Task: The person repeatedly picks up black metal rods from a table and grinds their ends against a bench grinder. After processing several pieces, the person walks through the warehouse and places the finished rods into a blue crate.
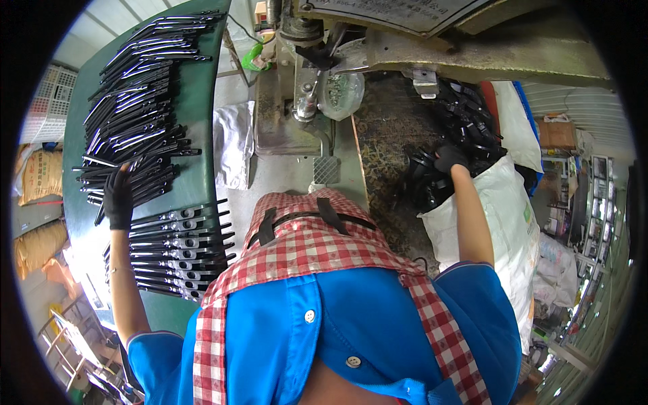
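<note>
My left hand (119, 197), in a black glove, rests with fingers spread on a pile of long black metal blades (138, 101) lying on a green table (202, 155). A second batch of blades with bare metal ends (179, 250) lies just right of my forearm. My right hand (450, 158), also in a black glove, reaches into a heap of black handle parts (466, 125) at the mouth of a white sack (506, 216). Its fingers curl into the heap, and I cannot tell whether they hold a piece.
A grimy press machine (317, 88) stands straight ahead, with a small dish of rivets (341, 91) beside its ram. A white cloth (233, 142) hangs at the table's edge. Stuffed sacks (40, 175) and a white crate (50, 101) sit at left, shelving (587, 202) at right.
</note>
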The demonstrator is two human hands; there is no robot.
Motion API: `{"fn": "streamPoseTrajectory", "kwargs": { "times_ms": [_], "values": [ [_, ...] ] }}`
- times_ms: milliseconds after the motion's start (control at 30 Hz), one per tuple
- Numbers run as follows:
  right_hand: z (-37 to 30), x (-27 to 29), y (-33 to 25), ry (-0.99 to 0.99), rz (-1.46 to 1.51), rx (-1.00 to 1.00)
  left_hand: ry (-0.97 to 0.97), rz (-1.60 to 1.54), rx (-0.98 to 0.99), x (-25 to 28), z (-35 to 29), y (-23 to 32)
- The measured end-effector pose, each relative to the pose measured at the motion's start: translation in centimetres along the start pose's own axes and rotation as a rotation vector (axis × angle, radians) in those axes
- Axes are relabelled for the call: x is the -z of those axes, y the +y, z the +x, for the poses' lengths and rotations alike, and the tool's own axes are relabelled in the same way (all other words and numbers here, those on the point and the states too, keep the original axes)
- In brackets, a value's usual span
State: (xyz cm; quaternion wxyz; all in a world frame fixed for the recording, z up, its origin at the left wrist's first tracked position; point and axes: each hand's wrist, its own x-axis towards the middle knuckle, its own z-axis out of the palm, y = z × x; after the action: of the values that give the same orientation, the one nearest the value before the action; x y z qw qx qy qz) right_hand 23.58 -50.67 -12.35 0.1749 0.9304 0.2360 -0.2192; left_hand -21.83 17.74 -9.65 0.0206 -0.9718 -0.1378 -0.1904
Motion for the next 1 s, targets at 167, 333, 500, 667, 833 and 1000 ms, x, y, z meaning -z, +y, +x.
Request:
{"fn": "streamPoseTrajectory", "kwargs": {
  "times_ms": [167,333,500,667,833,1000],
  "values": [
    [-0.9,3.1,1.4,0.068,0.149,0.114,-0.009,-0.188,-0.137,2.7,6.5,9.2],
    [-2.3,7.8,-1.8,0.582,1.058,0.017,-0.157,-0.389,-0.196,3.5,11.0,19.8],
    [-5.6,11.2,-13.0,0.323,2.313,0.408,-0.133,-0.52,-0.314,2.7,13.9,25.7],
    [-7.4,12.6,-17.0,0.186,2.538,0.445,-0.134,-0.543,-0.328,3.5,14.6,26.1],
    [-8.9,14.2,-21.1,0.361,2.283,0.313,-0.207,-0.45,-0.328,3.3,13.9,25.4],
    [-6.4,13.8,-22.3,-0.048,2.261,0.421,-0.185,-0.392,-0.35,4.2,14.5,25.6]
  ]
}}
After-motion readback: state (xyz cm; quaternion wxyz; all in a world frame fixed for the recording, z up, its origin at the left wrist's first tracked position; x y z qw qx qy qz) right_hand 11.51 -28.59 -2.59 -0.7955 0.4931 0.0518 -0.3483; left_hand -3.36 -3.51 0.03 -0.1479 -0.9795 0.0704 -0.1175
